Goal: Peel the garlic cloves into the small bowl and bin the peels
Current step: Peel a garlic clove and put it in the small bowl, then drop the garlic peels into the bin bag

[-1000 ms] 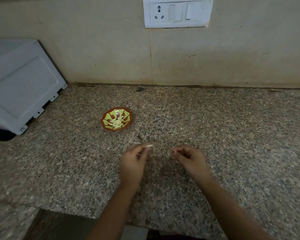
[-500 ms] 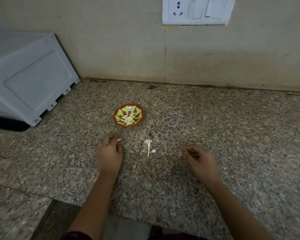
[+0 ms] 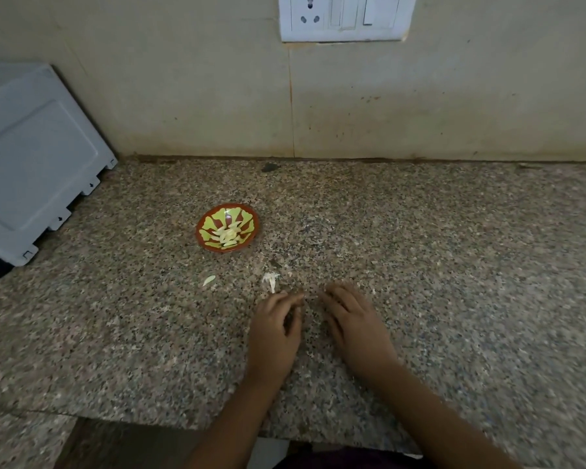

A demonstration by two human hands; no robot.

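Note:
A small red bowl with a green pattern (image 3: pixel 206 221) sits on the granite counter (image 3: pixel 454 265) and holds several peeled garlic cloves (image 3: pixel 229 234). One pale clove (image 3: pixel 208 280) lies loose on the counter in front of the bowl. A little pile of white peel scraps (image 3: pixel 270 279) lies to its right. My left hand (image 3: pixel 274 330) rests just below the peels, its fingers loosely bent with the tips on the counter and nothing visible in them. My right hand (image 3: pixel 356 319) lies beside it, palm down, fingers stretched toward the left hand.
A grey appliance (image 3: pixel 34 164) stands at the left against the wall. A white socket and switch plate (image 3: pixel 345 16) is on the wall above. The counter's front edge (image 3: pixel 183 424) runs just below my forearms. Tiny peel flecks dot the counter right of the bowl.
My left hand has left a clove on the counter and moved right to the peel scraps. My right hand has moved left and flattened onto the counter.

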